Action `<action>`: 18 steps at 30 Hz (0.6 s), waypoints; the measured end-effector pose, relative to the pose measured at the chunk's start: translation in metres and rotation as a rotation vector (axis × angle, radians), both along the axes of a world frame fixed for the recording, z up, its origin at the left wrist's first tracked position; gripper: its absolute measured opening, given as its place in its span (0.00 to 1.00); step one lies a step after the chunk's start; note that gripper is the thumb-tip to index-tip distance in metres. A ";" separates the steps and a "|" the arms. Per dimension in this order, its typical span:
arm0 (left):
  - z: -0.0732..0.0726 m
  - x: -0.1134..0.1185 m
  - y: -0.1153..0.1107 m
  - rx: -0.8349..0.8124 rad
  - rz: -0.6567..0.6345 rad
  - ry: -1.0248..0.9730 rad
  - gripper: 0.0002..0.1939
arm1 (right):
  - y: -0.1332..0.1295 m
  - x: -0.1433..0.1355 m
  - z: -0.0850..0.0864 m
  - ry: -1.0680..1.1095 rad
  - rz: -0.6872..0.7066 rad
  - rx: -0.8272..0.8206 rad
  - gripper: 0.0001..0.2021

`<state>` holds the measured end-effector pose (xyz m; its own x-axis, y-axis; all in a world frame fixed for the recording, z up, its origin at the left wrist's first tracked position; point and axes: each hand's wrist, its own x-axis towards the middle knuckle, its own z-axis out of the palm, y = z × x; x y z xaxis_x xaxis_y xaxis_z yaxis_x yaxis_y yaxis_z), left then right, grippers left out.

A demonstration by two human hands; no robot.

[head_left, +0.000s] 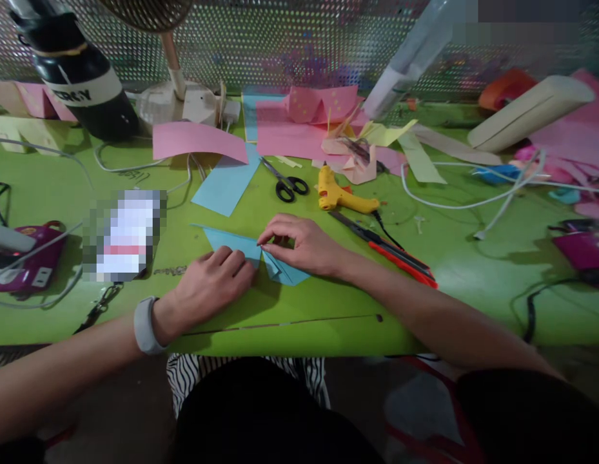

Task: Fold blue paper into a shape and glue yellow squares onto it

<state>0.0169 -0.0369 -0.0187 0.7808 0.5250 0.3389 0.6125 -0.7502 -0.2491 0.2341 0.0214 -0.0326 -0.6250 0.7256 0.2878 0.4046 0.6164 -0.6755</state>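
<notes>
A folded piece of light blue paper (234, 241) lies on the green table in front of me, with several creases at its right part. My left hand (216, 277) rests on its left side, fingers curled, the fingertips hidden from view. From the right, my right hand (302, 245) pinches the paper's upper edge near its middle between thumb and forefinger. Just beyond the hands lie black-handled scissors (287, 183) and a yellow glue gun (345, 193). A red and black utility knife (386, 251) sits beside my right forearm.
A flat blue sheet (229, 180) and pink paper (289, 132) lie toward the back. A phone (127, 235) is at left, with a black bottle (81, 77) and a fan (176, 71) behind. White cables (454, 205) cross the right side. A perforated panel (241, 48) closes the back.
</notes>
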 end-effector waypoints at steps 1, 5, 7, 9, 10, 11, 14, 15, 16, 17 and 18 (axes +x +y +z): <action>0.001 -0.001 0.000 0.002 -0.008 -0.001 0.05 | 0.000 0.000 0.000 -0.008 0.002 0.010 0.04; 0.004 -0.002 -0.001 -0.043 -0.010 -0.042 0.09 | 0.002 0.002 0.001 -0.070 0.056 0.082 0.07; 0.006 -0.003 -0.001 -0.060 -0.020 -0.047 0.07 | 0.001 0.003 0.004 -0.109 0.104 0.172 0.09; 0.006 -0.005 0.001 -0.086 -0.024 -0.043 0.04 | -0.003 0.003 0.008 -0.171 0.164 0.298 0.10; 0.007 -0.006 0.002 -0.102 -0.023 -0.045 0.03 | -0.005 0.002 0.010 -0.216 0.193 0.371 0.11; 0.007 -0.007 0.003 -0.121 -0.020 -0.049 0.04 | -0.008 0.001 0.012 -0.265 0.215 0.445 0.11; 0.006 -0.009 0.006 -0.159 -0.002 -0.088 0.07 | -0.017 -0.004 0.017 -0.385 0.240 0.639 0.09; 0.005 -0.010 0.007 -0.165 0.003 -0.100 0.07 | -0.020 -0.005 0.018 -0.405 0.236 0.682 0.08; 0.005 -0.010 0.008 -0.174 0.007 -0.106 0.08 | -0.022 -0.007 0.018 -0.419 0.230 0.716 0.08; 0.004 -0.011 0.008 -0.187 0.009 -0.105 0.08 | -0.023 -0.008 0.018 -0.433 0.224 0.746 0.09; 0.004 -0.011 0.008 -0.203 0.009 -0.103 0.08 | -0.024 -0.009 0.018 -0.443 0.219 0.775 0.10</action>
<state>0.0061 -0.0287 -0.0146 0.7428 0.5971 0.3029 0.6336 -0.7731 -0.0294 0.2255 -0.0024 -0.0147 -0.8949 0.2820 0.3459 0.3488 0.9254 0.1480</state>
